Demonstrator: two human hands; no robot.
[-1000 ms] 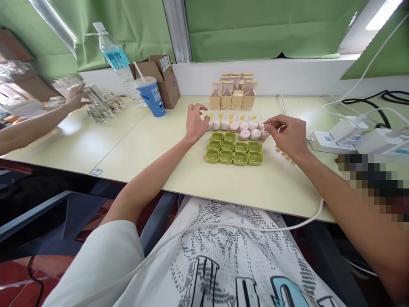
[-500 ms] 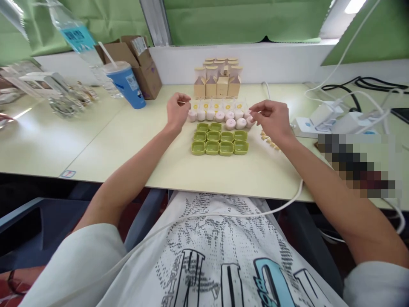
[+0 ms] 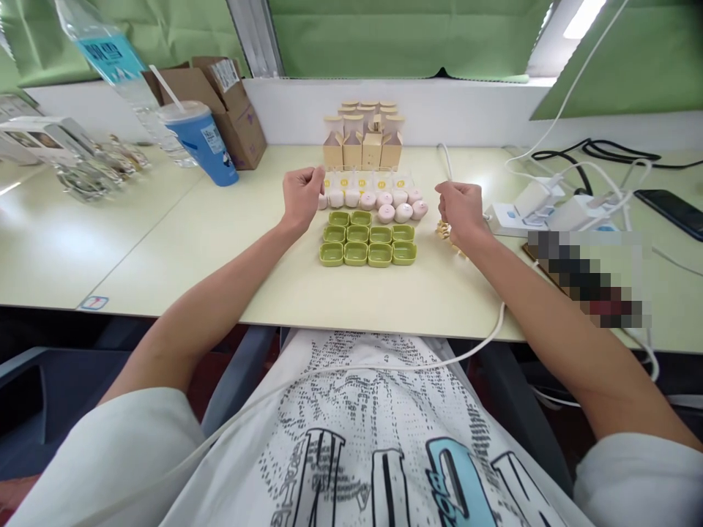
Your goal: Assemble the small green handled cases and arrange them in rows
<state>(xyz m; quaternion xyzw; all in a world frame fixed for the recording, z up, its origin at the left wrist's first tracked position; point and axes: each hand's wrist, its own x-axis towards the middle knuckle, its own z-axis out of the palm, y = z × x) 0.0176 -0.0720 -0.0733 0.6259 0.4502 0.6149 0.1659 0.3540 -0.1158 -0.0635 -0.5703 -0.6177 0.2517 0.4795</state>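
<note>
Several green square cups [image 3: 367, 244] stand in a block on the pale table [image 3: 384, 293]. Behind them lies a row of pinkish-white round pieces [image 3: 384, 203] and small clear packets with yellow dots [image 3: 362, 181]. Further back stand several tan little boxes [image 3: 362, 143]. My left hand [image 3: 301, 196] rests at the left end of the round pieces, fingers curled closed. My right hand [image 3: 461, 208] sits to the right of them, closed in a loose fist beside small tan bits [image 3: 442, 230]. What either hand holds is hidden.
A blue paper cup with a straw [image 3: 203, 143], a water bottle [image 3: 118, 66] and a brown carton [image 3: 225, 102] stand back left. White chargers and cables [image 3: 549, 208] and a dark phone [image 3: 673, 212] lie to the right. A white cable [image 3: 483, 344] hangs over the front edge.
Both hands have drawn away from the row of round pieces and curled shut. The view has shifted, and another person's arm at the left is out of view.
</note>
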